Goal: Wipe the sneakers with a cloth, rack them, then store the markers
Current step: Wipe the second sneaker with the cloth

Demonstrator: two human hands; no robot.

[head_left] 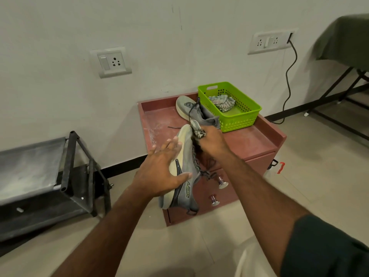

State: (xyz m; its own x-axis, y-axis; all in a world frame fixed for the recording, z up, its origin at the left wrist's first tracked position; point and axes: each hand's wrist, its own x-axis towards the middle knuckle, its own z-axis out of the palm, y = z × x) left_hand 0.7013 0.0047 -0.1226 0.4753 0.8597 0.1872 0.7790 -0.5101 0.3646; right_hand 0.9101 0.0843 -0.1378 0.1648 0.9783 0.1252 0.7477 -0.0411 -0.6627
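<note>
— Where in the job?
— Mid-wipe on the first sneaker (183,168). Held up in the air in front of the red cabinet (257,142), sole turned left, toe up, laces dangling.
— Grip on it?
— Left hand (159,172) cupped under and round the sole, fingers spread along the pale edge, thumb hooked over the grey side. Right hand (212,139) bunched round a cloth (197,129), pressing it at the toe and upper.
— Clean yet?
— Hard to say; sole looks yellowed, upper grey. Judged unfinished, since the cloth sits against it.
— Other shoe?
— Second sneaker (194,111) lying on the cabinet top toward the back edge, just beside the green basket (239,118), touching its left wall or nearly so. Not yet racked, and no telling from here whether wiped.
— In the basket?
— Another crumpled striped rag (223,102), nothing else visible. Basket at the back right corner of the cabinet top.
— Rack?
— Dark metal shoe rack (50,170) on the floor to the left, well apart from the cabinet. No shoes visible on it.
— Markers?
— None to be seen. Possibly a thin dark thing (173,127) on the cabinet top near the left edge, too small to name. Two drawers with knobs (222,182) below, both closed.
— So what's left?
— Nearly everything: finish this wipe, perhaps do the other shoe, rack both, then find and store the markers.
</note>
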